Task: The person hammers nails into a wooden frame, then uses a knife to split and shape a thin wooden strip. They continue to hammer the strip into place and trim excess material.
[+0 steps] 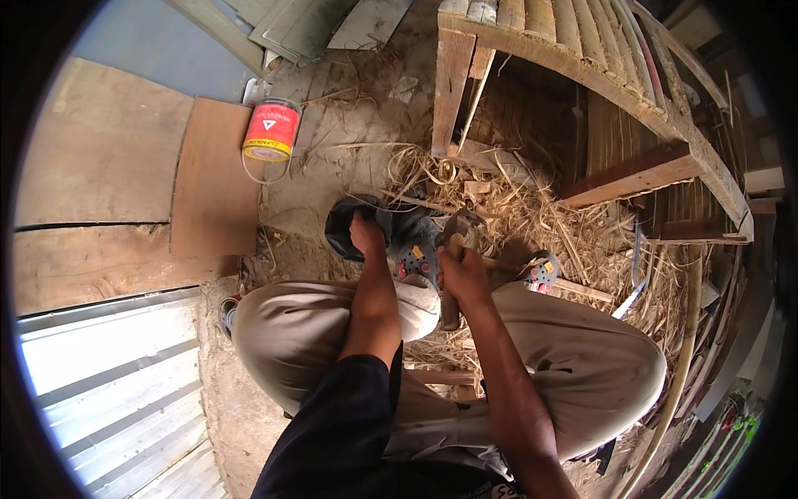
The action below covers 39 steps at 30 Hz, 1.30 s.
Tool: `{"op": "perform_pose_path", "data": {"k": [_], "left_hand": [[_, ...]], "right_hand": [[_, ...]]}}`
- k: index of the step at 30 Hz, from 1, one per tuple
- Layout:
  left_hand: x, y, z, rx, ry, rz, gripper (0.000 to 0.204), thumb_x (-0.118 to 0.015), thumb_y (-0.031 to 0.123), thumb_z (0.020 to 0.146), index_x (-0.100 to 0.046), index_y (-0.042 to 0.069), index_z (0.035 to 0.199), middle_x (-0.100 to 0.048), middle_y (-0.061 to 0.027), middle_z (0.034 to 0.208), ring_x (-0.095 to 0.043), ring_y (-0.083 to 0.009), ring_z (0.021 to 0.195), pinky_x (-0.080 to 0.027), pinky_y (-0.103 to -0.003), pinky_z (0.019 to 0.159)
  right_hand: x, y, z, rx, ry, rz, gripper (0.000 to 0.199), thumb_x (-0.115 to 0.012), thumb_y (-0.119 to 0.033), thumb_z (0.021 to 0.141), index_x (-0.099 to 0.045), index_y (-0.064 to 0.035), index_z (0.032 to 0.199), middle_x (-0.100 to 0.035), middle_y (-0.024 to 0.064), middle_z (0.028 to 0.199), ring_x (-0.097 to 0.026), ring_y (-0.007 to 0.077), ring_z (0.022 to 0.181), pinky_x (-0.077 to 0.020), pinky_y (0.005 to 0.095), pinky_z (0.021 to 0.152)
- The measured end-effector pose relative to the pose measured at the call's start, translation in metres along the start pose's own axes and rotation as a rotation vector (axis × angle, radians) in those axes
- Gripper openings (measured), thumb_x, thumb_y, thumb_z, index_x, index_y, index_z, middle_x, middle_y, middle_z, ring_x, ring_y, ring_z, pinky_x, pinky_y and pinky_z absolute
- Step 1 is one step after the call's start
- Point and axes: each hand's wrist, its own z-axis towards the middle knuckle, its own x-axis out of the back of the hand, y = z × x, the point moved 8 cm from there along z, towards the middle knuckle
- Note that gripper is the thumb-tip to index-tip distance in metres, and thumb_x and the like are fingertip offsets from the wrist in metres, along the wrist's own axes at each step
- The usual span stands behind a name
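My left hand (365, 234) reaches down to a black plastic bag (339, 229) on the ground between my feet and the far floor. Its fingertips are lost against the dark bag, so I cannot see whether they pinch anything. My right hand (464, 273) is closed round the wooden handle (455, 245) of a hand tool, held upright between my knees. A dark, blocky head (463, 223) shows at the tool's far end; its exact kind is unclear. Below the hand, a brown wooden part (450, 312) is visible.
Wood shavings and strips (532, 212) cover the ground ahead. A slatted wooden frame (573, 108) stands at far right. To the left are a red and yellow paint can (272, 131), plywood sheets (108, 158) and corrugated metal (125, 374). A blade (632, 298) lies right of my foot.
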Motion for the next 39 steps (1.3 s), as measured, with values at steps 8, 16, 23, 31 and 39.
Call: {"op": "perform_pose_path", "data": {"k": [8, 16, 23, 31, 39], "left_hand": [[-0.004, 0.0, -0.003, -0.012, -0.12, 0.064, 0.032, -0.055, 0.016, 0.091, -0.063, 0.012, 0.122, -0.068, -0.0205, 0.113, -0.066, -0.0424, 0.101, -0.054, -0.051, 0.085], [0.01, 0.009, -0.017, -0.059, -0.036, 0.138, 0.026, -0.05, 0.018, 0.096, -0.067, 0.007, 0.112, -0.068, -0.0217, 0.113, -0.067, -0.0413, 0.099, -0.054, -0.052, 0.082], [0.008, 0.009, -0.012, -0.055, -0.118, 0.142, 0.025, -0.053, 0.017, 0.095, -0.066, 0.008, 0.114, -0.068, -0.0208, 0.113, -0.067, -0.0404, 0.099, -0.055, -0.052, 0.082], [-0.01, -0.026, 0.003, -0.016, 0.104, -0.073, 0.027, -0.058, 0.022, 0.095, -0.062, 0.004, 0.113, -0.067, -0.0223, 0.112, -0.065, -0.0432, 0.102, -0.055, -0.051, 0.081], [-0.004, -0.026, -0.003, 0.178, -0.095, -0.639, 0.024, -0.06, 0.02, 0.098, -0.061, 0.003, 0.114, -0.068, -0.0177, 0.104, -0.066, -0.0303, 0.084, -0.054, -0.046, 0.072]], "right_hand": [[-0.009, -0.006, -0.005, -0.036, -0.057, 0.08, 0.026, -0.066, -0.023, 0.092, -0.059, 0.0011, 0.086, -0.057, 0.0045, 0.063, -0.057, 0.012, 0.052, -0.0447, 0.0311, 0.047], [-0.007, -0.013, -0.012, -0.024, -0.037, -0.035, 0.031, -0.066, -0.029, 0.091, -0.061, 0.0019, 0.089, -0.059, 0.0054, 0.062, -0.059, 0.0142, 0.052, -0.0461, 0.032, 0.048], [-0.007, 0.0, -0.001, -0.025, -0.002, -0.132, 0.036, -0.067, -0.032, 0.091, -0.06, 0.0024, 0.087, -0.062, 0.0078, 0.064, -0.061, 0.0156, 0.054, -0.0476, 0.0338, 0.05], [-0.014, -0.003, 0.004, 0.091, 0.023, -0.189, 0.042, -0.066, -0.036, 0.09, -0.061, 0.0054, 0.091, -0.063, 0.0152, 0.072, -0.064, 0.0254, 0.066, -0.0494, 0.0393, 0.06], [-0.026, -0.036, -0.02, 0.006, -0.079, -0.001, 0.039, -0.066, -0.029, 0.091, -0.06, 0.0085, 0.085, -0.064, 0.0152, 0.063, -0.067, 0.0239, 0.054, -0.0521, 0.0365, 0.05]]}}
